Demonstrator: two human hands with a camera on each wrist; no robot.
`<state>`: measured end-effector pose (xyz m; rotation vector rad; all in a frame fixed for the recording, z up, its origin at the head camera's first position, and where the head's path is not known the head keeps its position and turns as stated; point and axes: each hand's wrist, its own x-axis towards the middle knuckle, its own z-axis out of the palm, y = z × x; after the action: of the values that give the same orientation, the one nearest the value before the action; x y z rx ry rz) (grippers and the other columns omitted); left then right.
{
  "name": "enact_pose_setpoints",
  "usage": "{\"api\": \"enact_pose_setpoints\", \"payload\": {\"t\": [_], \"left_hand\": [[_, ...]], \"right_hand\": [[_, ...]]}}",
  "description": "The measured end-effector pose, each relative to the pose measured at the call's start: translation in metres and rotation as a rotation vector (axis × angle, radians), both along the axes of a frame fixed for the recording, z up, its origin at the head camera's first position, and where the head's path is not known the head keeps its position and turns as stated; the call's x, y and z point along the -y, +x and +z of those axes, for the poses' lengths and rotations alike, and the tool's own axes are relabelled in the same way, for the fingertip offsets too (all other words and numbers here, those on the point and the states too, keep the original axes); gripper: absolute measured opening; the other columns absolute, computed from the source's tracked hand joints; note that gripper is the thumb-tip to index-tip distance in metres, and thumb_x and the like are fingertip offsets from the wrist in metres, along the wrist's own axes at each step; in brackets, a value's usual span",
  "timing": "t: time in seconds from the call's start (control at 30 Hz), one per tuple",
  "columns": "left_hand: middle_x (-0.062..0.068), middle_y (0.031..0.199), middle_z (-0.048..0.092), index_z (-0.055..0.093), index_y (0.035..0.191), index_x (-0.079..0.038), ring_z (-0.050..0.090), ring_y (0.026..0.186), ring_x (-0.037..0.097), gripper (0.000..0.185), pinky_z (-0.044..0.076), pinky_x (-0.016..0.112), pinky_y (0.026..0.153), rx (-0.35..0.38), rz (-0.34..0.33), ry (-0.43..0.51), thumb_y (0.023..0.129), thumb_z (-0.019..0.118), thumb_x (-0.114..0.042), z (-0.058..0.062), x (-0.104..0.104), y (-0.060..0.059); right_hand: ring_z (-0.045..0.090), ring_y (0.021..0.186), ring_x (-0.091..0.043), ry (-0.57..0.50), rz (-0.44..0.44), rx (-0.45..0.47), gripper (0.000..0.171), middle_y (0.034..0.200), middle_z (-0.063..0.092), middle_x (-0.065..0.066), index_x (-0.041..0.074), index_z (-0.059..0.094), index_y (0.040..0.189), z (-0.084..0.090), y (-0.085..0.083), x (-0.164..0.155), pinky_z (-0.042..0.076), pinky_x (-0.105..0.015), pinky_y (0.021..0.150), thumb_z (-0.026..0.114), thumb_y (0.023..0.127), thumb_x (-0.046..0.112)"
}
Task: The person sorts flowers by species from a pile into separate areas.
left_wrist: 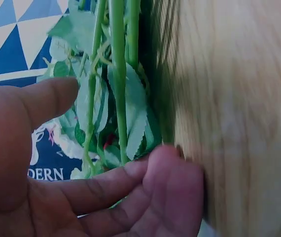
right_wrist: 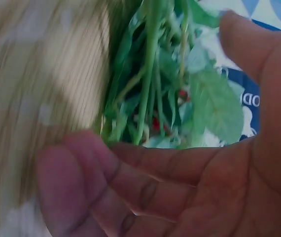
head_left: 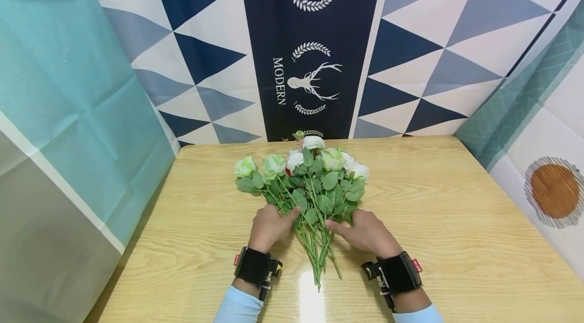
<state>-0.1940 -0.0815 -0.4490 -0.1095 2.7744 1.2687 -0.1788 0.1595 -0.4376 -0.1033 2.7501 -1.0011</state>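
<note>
Head view, left hand (head_left: 270, 226), right hand (head_left: 365, 232), flanking rose bunch (head_left: 310, 186), wooden table (head_left: 456, 221)

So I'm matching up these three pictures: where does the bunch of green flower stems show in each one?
Head: the green stems lie mid-table, fanning toward the viewer between the left hand and right hand.
Left wrist: the stems run down the upper middle, above the fingers.
Right wrist: the stems fill the upper middle, above the fingers.
Shared landmark: the wooden table, blurred at right in the left wrist view and at left in the right wrist view.
</note>
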Motion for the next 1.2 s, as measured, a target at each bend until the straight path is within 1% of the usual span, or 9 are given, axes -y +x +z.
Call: {"api": "enact_pose_setpoints", "payload": {"t": [0.13,0.23,0.3,0.43,0.6,0.7,0.8,0.97,1.2], "left_hand": [[-0.005,0.045,0.04,0.047,0.052,-0.016,0.035,0.039,0.011,0.062,0.028,0.026,0.04,0.02,-0.048,0.026,0.092,0.07,-0.057,0.001,-0.002,0.0],[0.004,0.05,0.056,0.063,0.064,-0.005,0.05,0.041,0.015,0.057,0.038,0.029,0.042,0.052,-0.067,0.081,0.091,0.074,-0.055,0.001,-0.004,0.002],[0.01,0.058,0.065,0.069,0.092,0.009,0.061,0.046,0.02,0.062,0.047,0.032,0.045,0.08,-0.076,0.135,0.09,0.076,-0.052,0.0,-0.007,0.003],[0.015,0.066,0.067,0.041,0.142,0.016,0.068,0.049,0.026,0.09,0.056,0.038,0.047,0.107,-0.073,0.234,0.088,0.082,-0.043,-0.001,-0.015,0.006],[0.02,0.082,0.067,0.036,0.146,0.007,0.067,0.046,0.026,0.081,0.056,0.038,0.044,0.112,-0.06,0.334,0.089,0.083,-0.027,-0.003,-0.025,0.008],[0.034,0.104,0.065,0.027,0.153,0.008,0.066,0.045,0.024,0.088,0.055,0.036,0.044,0.105,-0.033,0.325,0.09,0.082,-0.022,-0.005,-0.031,0.008],[0.046,0.125,0.055,0.016,0.157,0.011,0.065,0.043,0.021,0.098,0.054,0.034,0.044,0.088,-0.015,0.292,0.091,0.081,-0.02,-0.006,-0.035,0.007],[0.049,0.135,0.046,0.016,0.157,0.011,0.064,0.043,0.021,0.094,0.054,0.034,0.043,0.08,-0.026,0.289,0.093,0.079,-0.016,-0.007,-0.037,0.006],[0.047,0.145,0.037,0.02,0.157,0.011,0.065,0.045,0.023,0.087,0.055,0.033,0.045,0.113,-0.046,0.287,0.095,0.076,-0.013,-0.006,-0.035,0.006]], "right_hand": [[0.066,0.107,-0.045,-0.064,0.05,-0.018,0.095,0.132,0.055,-0.042,-0.017,0.041,0.144,-0.003,0.002,0.007,0.055,-0.056,0.087,0.073,0.091,0.054],[0.066,0.082,-0.033,-0.106,0.038,0.008,0.076,0.112,0.064,-0.034,-0.015,0.054,0.13,-0.004,0.002,0.015,0.057,-0.049,0.072,0.076,0.091,0.047],[0.055,0.062,-0.021,-0.129,0.024,0.022,0.057,0.087,0.063,-0.019,-0.01,0.062,0.112,-0.005,0.003,0.02,0.052,-0.039,0.058,0.078,0.091,0.041],[0.038,0.045,-0.012,-0.152,0.049,0.007,0.029,0.058,0.045,0.001,0.005,0.065,0.088,-0.005,0.003,0.027,0.036,-0.027,0.043,0.08,0.091,0.03],[0.04,0.044,-0.011,-0.151,0.073,-0.015,0.023,0.056,0.051,0.0,0.003,0.066,0.089,-0.003,0.004,0.031,0.034,-0.023,0.04,0.08,0.09,0.021],[0.047,0.047,-0.013,-0.157,0.081,-0.024,0.045,0.062,0.056,-0.003,-0.011,0.061,0.118,-0.003,0.004,0.033,0.039,-0.025,0.042,0.08,0.089,0.018],[0.05,0.049,-0.014,-0.177,0.086,-0.03,0.077,0.064,0.057,-0.004,-0.02,0.036,0.145,-0.005,0.004,0.034,0.04,-0.027,0.043,0.079,0.091,0.016],[0.046,0.047,-0.011,-0.244,0.111,-0.006,0.091,0.061,0.057,-0.004,-0.023,0.011,0.151,-0.009,0.003,0.039,0.036,-0.025,0.042,0.074,0.095,0.011],[0.05,0.048,-0.013,-0.263,0.114,0.03,0.091,0.063,0.059,-0.006,-0.021,0.008,0.152,-0.012,0.001,0.043,0.037,-0.026,0.044,0.073,0.095,0.009]]}}
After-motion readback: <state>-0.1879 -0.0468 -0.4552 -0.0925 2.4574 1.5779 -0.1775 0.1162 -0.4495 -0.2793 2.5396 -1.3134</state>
